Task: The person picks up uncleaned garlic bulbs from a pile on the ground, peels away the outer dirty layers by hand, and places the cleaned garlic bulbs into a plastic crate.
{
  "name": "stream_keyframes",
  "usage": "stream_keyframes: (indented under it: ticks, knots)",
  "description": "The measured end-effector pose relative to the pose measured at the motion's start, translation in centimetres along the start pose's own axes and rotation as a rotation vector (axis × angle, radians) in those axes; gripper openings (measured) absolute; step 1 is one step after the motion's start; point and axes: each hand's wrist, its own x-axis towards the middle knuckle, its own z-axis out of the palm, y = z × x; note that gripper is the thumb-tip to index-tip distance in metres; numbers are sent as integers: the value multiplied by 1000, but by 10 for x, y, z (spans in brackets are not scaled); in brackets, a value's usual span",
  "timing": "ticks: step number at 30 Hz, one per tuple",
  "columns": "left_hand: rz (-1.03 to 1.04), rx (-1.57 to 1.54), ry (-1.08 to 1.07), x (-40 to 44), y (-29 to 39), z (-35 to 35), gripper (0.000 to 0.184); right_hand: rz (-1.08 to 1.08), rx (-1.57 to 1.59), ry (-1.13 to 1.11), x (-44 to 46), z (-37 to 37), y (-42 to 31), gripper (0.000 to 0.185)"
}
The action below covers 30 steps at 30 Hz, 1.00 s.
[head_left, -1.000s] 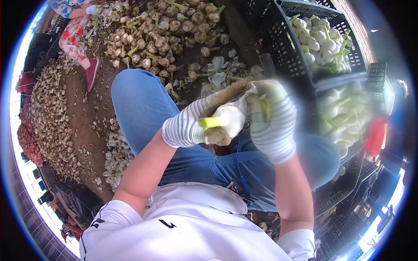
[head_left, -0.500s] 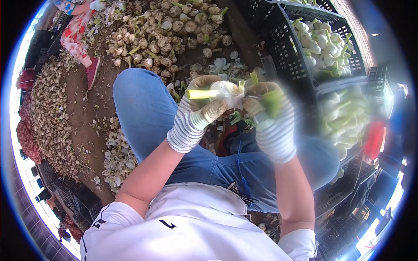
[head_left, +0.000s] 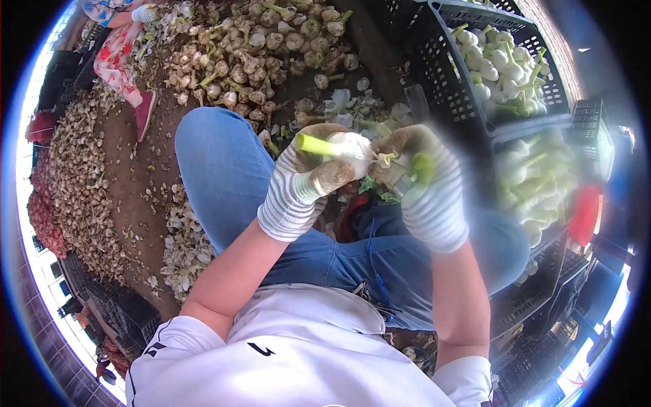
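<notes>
My left hand [head_left: 308,178], in a soiled white striped glove, is closed around a garlic bulb [head_left: 351,152]. Its pale bulb points right and its cut green stem [head_left: 312,144] sticks out to the left. My right hand [head_left: 427,183], gloved alike, is closed, its fingertips at the bulb's root end, where a loose bit of skin or root [head_left: 386,161] shows. Also in the right hand is a small knife-like tool [head_left: 405,183] with a grey metal part and a blurred green part; its full shape is hidden.
Beyond my knees lies a heap of unpeeled garlic [head_left: 251,61]. Black crates [head_left: 468,102] of clean white garlic stand at the right. Peeled skins [head_left: 186,251] lie by my left knee. Another person's red shoe [head_left: 144,114] and gloved hand [head_left: 144,13] show upper left.
The garlic bulb has tilted, and its stem now points more up-left. My right hand has shifted slightly right and down, with loose skin or root at its fingertips.
</notes>
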Motion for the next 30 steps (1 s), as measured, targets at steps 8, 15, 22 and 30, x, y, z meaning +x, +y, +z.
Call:
stream_keyframes:
  ticks: [8,15,22,30]
  knots:
    - [-163,93,-111,-3,13,-3,71,-207,-180,161,2,0,4,18]
    - [-95,192,-115,-5,16,-10,55,196,333,-328,6,-17,8,43]
    - [-88,322,-112,-7,22,-7,52,419,254,-330,5,-12,4,42]
    - [-121,360,-134,-7,26,-10,63,458,348,-397,6,-16,-2,38]
